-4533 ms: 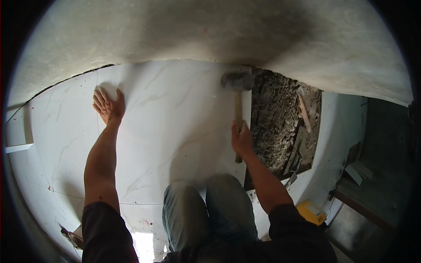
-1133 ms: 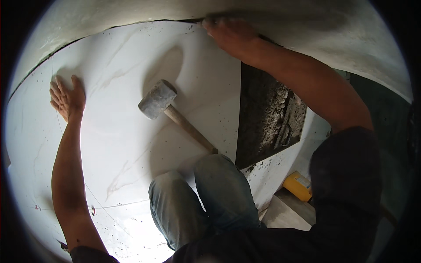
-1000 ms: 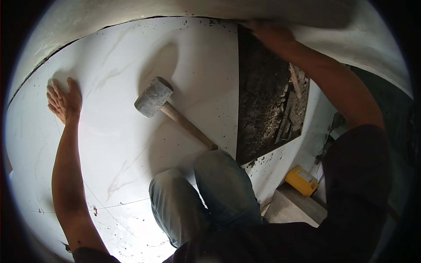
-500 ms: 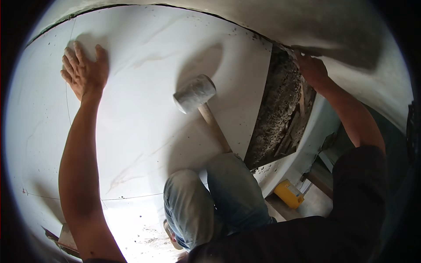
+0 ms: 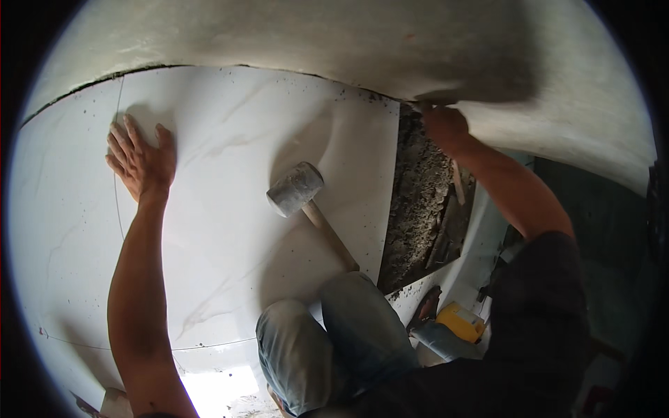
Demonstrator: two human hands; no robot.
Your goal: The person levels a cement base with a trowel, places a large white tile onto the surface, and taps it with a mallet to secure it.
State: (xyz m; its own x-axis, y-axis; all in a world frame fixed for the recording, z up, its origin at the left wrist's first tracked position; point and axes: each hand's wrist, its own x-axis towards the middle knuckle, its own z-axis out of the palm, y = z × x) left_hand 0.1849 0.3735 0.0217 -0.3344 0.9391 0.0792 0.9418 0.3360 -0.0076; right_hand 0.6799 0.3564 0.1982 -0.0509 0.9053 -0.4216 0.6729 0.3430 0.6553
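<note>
My left hand (image 5: 143, 161) lies flat on a large white marbled tile (image 5: 223, 230), fingers spread, beside a thin joint line. At the far right my right hand (image 5: 446, 129) is at the corner where the tile's edge, the bare strip and the wall meet. Its fingers are curled in a closed grip, and what they hold, if anything, cannot be made out. Between my arms a mallet (image 5: 296, 189) with a grey head and wooden handle rests on the tile, its handle end by my knee. Rough dark mortar (image 5: 421, 202) shows in the untiled strip.
A plastered wall (image 5: 313, 38) runs along the tile's far edge, with a dark narrow gap between. A thin wooden piece (image 5: 458, 182) lies in the strip. Towards the lower right are a yellow container (image 5: 460, 322) and a dark shoe (image 5: 426, 306); whose shoe is unclear.
The view has tilted up, showing more wall. My left hand stays flat on the tile; my right hand stays near the strip's wall-side corner. A dark shoe and trouser leg have appeared by the yellow container.
</note>
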